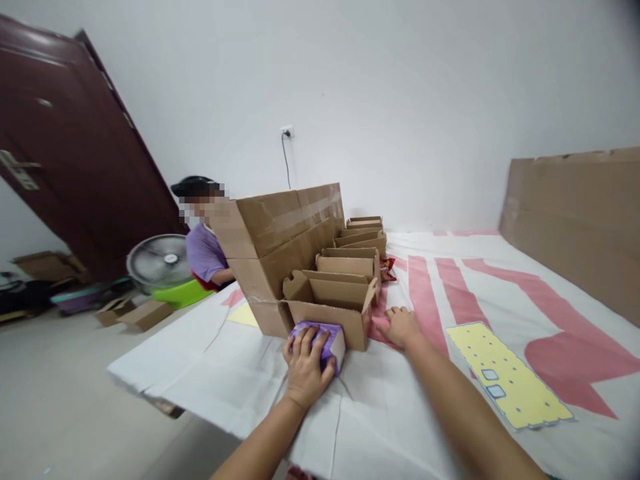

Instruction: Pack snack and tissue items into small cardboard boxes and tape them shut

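My left hand (306, 370) is closed over a purple tissue pack (334, 339) with a pale end, which lies on the table against the front of the nearest open cardboard box (325, 317). The thumb lies on its right side and the fingers over its top. My right hand (401, 327) holds nothing; its fingers are stretched out and apart, low over the cloth just right of that box. Further back stand several more open boxes (347, 265) in a row. A red packet (387, 269) shows at the right of the row.
A wall of stacked cartons (280, 253) borders the row on the left. A person in a purple top (203, 252) sits behind it, near a fan (163, 260). A large cardboard panel (575, 220) stands at right. A yellow cutout (505, 373) lies on the patterned tablecloth (400, 413).
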A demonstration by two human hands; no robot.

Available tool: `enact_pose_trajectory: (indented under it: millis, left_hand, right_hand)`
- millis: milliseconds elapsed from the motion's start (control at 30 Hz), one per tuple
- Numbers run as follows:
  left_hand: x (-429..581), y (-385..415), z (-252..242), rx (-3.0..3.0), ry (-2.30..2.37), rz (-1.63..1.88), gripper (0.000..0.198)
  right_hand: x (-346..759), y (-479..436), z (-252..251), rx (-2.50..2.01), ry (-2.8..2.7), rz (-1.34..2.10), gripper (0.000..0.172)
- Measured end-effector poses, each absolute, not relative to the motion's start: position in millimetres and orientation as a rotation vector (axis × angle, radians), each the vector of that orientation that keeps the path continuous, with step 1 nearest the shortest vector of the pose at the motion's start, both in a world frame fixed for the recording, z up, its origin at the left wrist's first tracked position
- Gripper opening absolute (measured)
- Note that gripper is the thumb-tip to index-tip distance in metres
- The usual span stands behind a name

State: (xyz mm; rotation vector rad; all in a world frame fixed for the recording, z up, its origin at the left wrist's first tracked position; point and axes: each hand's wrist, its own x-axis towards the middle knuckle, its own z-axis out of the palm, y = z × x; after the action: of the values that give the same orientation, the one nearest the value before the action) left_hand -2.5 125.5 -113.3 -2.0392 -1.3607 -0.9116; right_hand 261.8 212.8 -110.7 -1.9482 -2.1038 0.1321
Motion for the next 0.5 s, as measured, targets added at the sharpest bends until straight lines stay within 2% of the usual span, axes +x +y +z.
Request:
enact_pose_trajectory:
  millis: [133,367,433,500]
  left_hand:
    - [-2.9,126.7,-113.6,-2.036,-1.332,-0.912,0.044]
    - [-4.6,131.8,-115.0,-2.035,-1.278,-0.917,0.042]
    - [-5.4,132.9,-115.5,-2.039,-1.278,-0.922,0.043]
    - [-6.2,133.7,-115.9,-2.046,-1.276,-0.923,0.043]
  right_hand:
    - [268.0,227.5,-103.9,-1.936,-2.068,0.094,0.039]
    - [264.9,261.8,-112.2,-1.955,-1.841,0.13,0.03]
    - [267.6,278.1,-112.4,-1.958,-1.753,0.184,0.032]
    - [272.8,296.9,-112.6,-1.954,-1.648,0.246,0.041]
